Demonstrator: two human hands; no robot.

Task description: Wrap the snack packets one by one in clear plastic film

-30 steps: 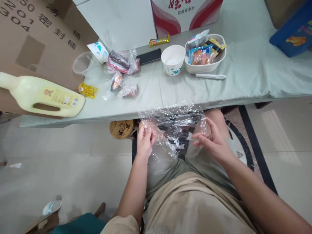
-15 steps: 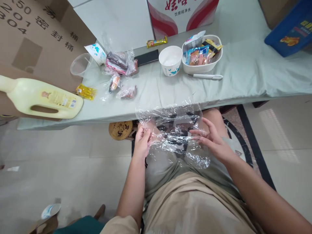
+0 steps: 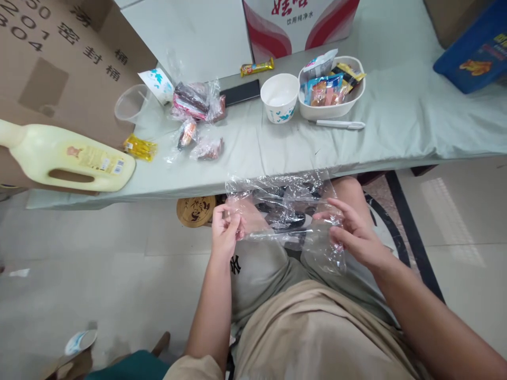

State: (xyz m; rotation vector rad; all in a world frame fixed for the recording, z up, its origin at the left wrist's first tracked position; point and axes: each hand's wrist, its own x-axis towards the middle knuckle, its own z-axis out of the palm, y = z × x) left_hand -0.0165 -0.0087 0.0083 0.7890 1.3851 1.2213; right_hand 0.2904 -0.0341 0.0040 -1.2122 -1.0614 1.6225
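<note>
A crinkled sheet of clear plastic film [image 3: 285,211] is stretched above my knees, in front of the table edge. My left hand [image 3: 227,227] pinches its left side between thumb and fingers. On the right side, my right hand [image 3: 354,232] holds the film with the fingers bent and the thumb set apart from them. My legs and a dark patterned surface show through the plastic. Whether it is a bag or a single sheet I cannot tell.
On the cloth-covered table [image 3: 269,153] are wrapped snacks [image 3: 192,100], a black phone [image 3: 241,93], a paper cup [image 3: 279,99], a white bowl of packets [image 3: 332,110], a white pen [image 3: 340,124] and a yellow jug [image 3: 79,161]. A wooden stool [image 3: 195,212] stands below.
My hands have moved slightly apart, the left one leftward and the right one rightward. The film between them is pulled tauter and its lower edge is straighter.
</note>
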